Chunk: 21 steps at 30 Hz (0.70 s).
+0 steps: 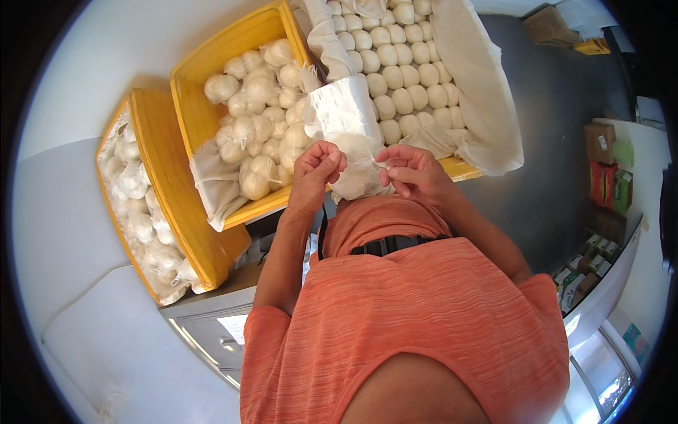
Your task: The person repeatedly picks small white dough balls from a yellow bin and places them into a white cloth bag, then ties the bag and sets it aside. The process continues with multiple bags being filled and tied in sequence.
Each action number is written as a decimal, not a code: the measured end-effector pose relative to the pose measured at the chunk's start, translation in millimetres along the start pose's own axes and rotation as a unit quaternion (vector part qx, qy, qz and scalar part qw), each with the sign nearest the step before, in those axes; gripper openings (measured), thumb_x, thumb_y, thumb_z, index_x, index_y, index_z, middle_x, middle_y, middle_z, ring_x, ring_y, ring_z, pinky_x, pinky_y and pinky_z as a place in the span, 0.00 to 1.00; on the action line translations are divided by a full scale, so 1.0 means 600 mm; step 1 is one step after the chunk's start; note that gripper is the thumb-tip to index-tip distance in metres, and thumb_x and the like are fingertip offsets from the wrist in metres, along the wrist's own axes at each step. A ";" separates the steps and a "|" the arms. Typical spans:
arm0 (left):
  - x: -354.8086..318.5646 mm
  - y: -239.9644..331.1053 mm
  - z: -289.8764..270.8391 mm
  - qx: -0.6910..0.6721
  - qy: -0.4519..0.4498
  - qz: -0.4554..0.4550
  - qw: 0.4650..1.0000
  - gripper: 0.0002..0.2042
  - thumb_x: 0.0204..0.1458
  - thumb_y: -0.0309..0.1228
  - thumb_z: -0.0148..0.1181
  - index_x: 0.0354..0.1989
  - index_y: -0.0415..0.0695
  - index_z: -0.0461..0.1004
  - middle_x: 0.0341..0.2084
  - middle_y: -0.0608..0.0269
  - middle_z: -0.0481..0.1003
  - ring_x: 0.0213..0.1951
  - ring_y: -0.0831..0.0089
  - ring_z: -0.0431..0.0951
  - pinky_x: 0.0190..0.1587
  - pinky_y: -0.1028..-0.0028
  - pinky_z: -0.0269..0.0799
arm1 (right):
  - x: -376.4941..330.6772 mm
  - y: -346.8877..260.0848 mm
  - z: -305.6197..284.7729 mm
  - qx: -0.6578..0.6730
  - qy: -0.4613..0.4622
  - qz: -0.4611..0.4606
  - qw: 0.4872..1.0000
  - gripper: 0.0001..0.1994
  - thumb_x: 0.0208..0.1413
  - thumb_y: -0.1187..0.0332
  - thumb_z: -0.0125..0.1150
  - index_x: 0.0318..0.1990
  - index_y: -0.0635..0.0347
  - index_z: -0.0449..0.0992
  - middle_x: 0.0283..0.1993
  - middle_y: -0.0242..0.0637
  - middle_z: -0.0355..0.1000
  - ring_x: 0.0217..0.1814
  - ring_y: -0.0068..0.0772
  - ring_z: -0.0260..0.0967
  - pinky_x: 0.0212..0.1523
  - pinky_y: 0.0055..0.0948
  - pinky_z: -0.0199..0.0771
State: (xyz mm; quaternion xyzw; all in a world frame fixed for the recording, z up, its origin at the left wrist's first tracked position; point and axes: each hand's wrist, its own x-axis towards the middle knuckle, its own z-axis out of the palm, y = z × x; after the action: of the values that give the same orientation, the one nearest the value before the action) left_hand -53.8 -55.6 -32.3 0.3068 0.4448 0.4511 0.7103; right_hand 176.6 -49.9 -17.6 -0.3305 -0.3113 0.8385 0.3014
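In front of my waist hangs a clear plastic bag, rounded out by pale contents that look like white buns. My left hand is closed in a pinch at the bag's left upper edge. On the other side, my right hand pinches the bag's right upper corner between thumb and fingers. Just beyond the bag lies a flat, shiny white stack of plastic sheets or bags. Rows of round white buns fill the cloth-lined crate ahead on the right.
To the left, a yellow crate holds many bagged buns. Another yellow crate with bagged buns stands farther left. White cloth drapes over the bun crate's right side. Boxes sit on shelving at far right.
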 end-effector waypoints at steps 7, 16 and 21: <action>0.006 0.007 -0.008 0.172 -0.014 0.047 0.984 0.06 0.51 0.26 0.60 0.35 0.41 0.70 0.26 0.70 0.70 0.27 0.84 0.66 0.27 0.84 0.61 | 0.006 -0.047 0.012 0.000 -0.016 0.013 1.000 0.11 0.58 0.75 0.47 0.48 0.64 0.66 0.30 0.37 0.70 0.16 0.11 0.54 0.17 0.11 0.54; 0.051 -0.061 0.035 0.385 -0.050 0.050 0.920 0.12 0.46 0.30 0.63 0.38 0.38 0.73 0.26 0.59 0.73 0.27 0.73 0.72 0.31 0.74 0.70 | 0.004 -0.033 0.011 -0.069 -0.043 0.036 0.996 0.07 0.59 0.72 0.44 0.43 0.62 0.66 0.28 0.33 0.70 0.16 0.10 0.53 0.18 0.12 0.53; 0.058 -0.043 0.051 0.403 -0.100 0.034 0.909 0.09 0.43 0.28 0.62 0.31 0.37 0.75 0.22 0.59 0.75 0.25 0.73 0.73 0.30 0.74 0.70 | 0.002 -0.039 0.018 -0.129 -0.069 0.055 0.988 0.07 0.58 0.73 0.44 0.42 0.62 0.67 0.27 0.32 0.70 0.16 0.11 0.54 0.19 0.13 0.55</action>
State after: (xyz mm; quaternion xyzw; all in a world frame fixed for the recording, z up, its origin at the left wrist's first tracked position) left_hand -9.7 -35.5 -53.8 0.6254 0.5047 0.2238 0.5515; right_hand 174.9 -38.0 5.0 -0.3243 -0.4179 0.8276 0.1876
